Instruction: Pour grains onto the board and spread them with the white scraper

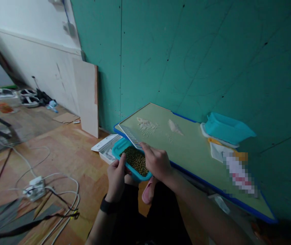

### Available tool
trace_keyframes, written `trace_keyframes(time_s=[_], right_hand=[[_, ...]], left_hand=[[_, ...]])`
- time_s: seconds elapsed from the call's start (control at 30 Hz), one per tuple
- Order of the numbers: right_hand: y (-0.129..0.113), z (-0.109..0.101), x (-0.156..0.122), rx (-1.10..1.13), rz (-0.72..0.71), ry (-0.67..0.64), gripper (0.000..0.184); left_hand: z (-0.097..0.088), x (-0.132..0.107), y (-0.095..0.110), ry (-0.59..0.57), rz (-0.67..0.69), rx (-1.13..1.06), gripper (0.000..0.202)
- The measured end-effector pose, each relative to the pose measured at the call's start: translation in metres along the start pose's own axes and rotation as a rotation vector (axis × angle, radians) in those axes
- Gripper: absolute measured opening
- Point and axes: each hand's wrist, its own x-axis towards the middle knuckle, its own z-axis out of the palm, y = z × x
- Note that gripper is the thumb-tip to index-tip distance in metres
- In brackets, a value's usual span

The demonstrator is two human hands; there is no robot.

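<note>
My left hand [116, 177] grips the near rim of a teal tray [118, 147] filled with green beans [136, 160], holding it just below the table's front edge. My right hand [157, 162] is closed on a flat white ruled card [130, 135], its far end resting on the pale green table top [186, 149] above the tray. Two small patches of white grains [147, 125] lie on the table beyond the card. A black band circles my left wrist.
A teal lidded box [225, 128] sits on white and yellow items at the table's back right, against the teal wall. White boxes [106, 147] lie on the wooden floor beside the tray. A power strip [35, 188] and cables sprawl at left. A board [86, 98] leans on the wall.
</note>
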Motion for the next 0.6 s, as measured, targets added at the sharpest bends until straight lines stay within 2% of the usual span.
trace_keyframes(time_s=[0.1, 0.33, 0.47, 0.6], right_hand=[[0.007, -0.006, 0.001, -0.127, 0.005, -0.062, 0.052], [0.045, -0.024, -0.013, -0.303, 0.183, -0.147, 0.051], [0.079, -0.032, -0.024, -0.388, 0.274, -0.146, 0.048], [0.106, -0.039, -0.034, -0.446, 0.399, -0.070, 0.037]], left_hand=[[0.000, 0.000, -0.002, 0.005, 0.006, 0.008, 0.050], [0.003, 0.000, 0.000, 0.018, -0.004, -0.031, 0.049], [0.002, -0.001, 0.001, 0.022, 0.005, -0.014, 0.049], [0.002, 0.000, 0.002, 0.020, 0.001, 0.002, 0.049]])
